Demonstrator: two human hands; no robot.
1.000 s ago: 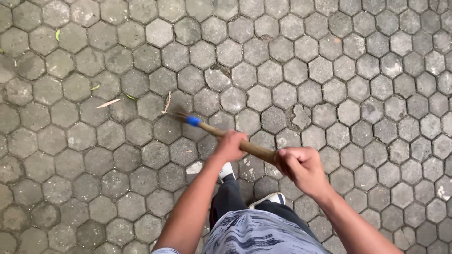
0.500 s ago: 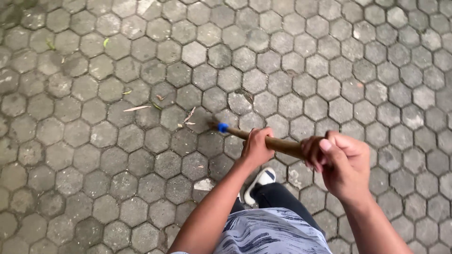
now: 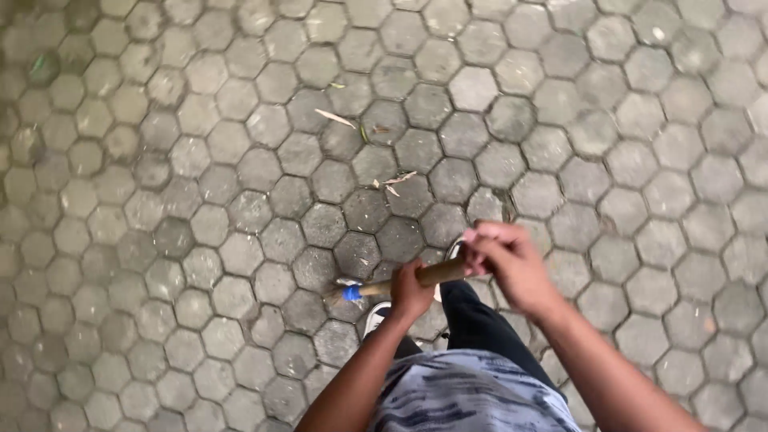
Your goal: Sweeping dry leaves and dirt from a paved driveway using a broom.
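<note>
I hold a brown wooden broom handle point(image 3: 436, 274) with both hands over grey hexagonal paving point(image 3: 240, 200). My left hand point(image 3: 410, 292) grips it lower down, close to a blue band point(image 3: 352, 294) where the thin bristles start. My right hand point(image 3: 508, 264) is closed around the upper end. The bristle end points left and sits low near my feet. A few dry leaves point(image 3: 394, 182) lie on the stones ahead of the broom.
One longer dry leaf point(image 3: 336, 118) lies farther up on the paving. My white shoe point(image 3: 376, 318) and dark trousers point(image 3: 480, 328) show below the handle, above a grey patterned shirt point(image 3: 472, 396).
The broom has swung back toward me and to the left, its blue-banded end now near my shoe. The view has shifted, so the leaves sit farther ahead and to the right.
</note>
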